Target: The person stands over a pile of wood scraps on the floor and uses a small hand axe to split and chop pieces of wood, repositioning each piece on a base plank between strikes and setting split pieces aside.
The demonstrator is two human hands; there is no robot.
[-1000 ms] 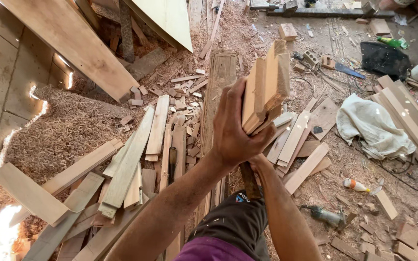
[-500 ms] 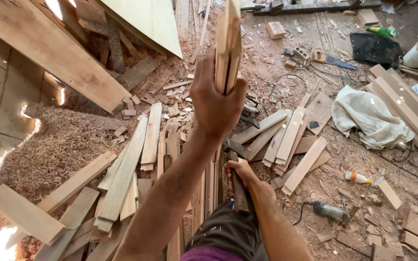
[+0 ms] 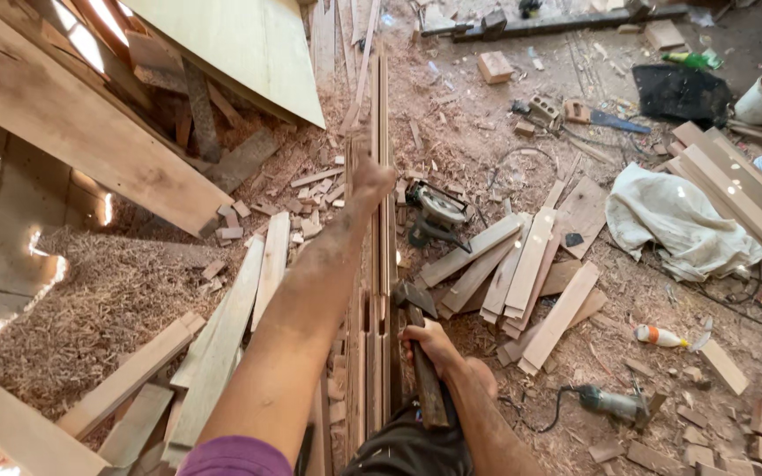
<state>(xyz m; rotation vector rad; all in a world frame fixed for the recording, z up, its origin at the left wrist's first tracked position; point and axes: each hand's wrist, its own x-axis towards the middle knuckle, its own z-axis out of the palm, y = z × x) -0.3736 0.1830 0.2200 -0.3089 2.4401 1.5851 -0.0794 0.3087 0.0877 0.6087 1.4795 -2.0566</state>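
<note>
A bundle of long thin wooden strips (image 3: 382,176) was seen stretched away along the floor (image 3: 504,141), gripped far out by the left hand (image 3: 369,181), arm extended. The right hand (image 3: 438,348) was closed around a dark wooden handle (image 3: 425,379) close to the body, its metal head (image 3: 409,295) lying against the strips. A circular saw (image 3: 436,210) was noted just right of the bundle, short boards (image 3: 522,264) beyond it, a white cloth (image 3: 676,220) farther right. Sawdust (image 3: 90,300) was heaped at left, an angle grinder (image 3: 615,404) at lower right.
</note>
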